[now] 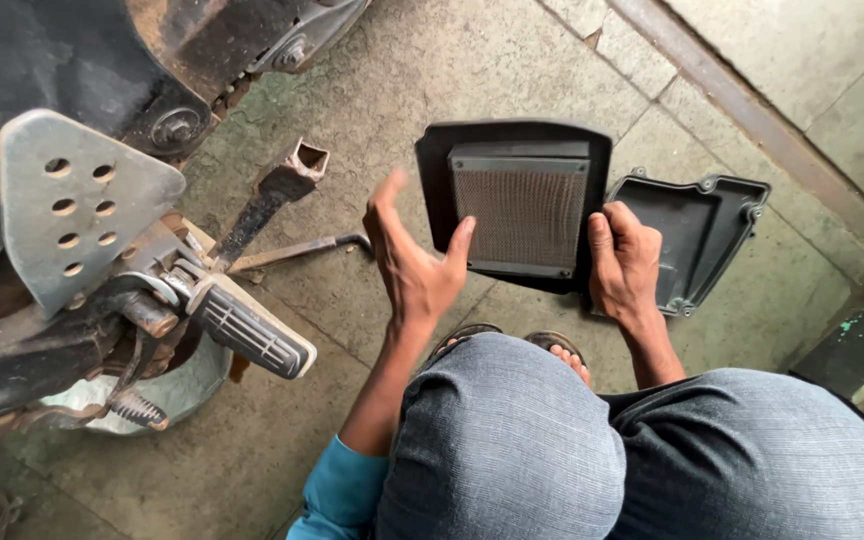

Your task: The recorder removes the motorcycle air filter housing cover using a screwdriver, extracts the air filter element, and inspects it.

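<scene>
R hand (624, 262) grips air filter (520, 205) at its right edge, upright; L hand (414, 262) open, blurred, just left of filter.

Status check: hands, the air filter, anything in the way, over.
Right hand grips the air filter by its right edge, upright. Left hand open beside the mesh, blurred, contact unclear. Black cover lies behind on the concrete floor; motorcycle footpeg at left, apart.

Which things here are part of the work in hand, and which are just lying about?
In hand:
- air filter, held upright by the right hand
- left hand, open beside the filter
- black cover, on the floor behind the right hand

Lying about:
- motorcycle footpeg
- kickstand
- perforated metal plate
- concrete floor
</scene>
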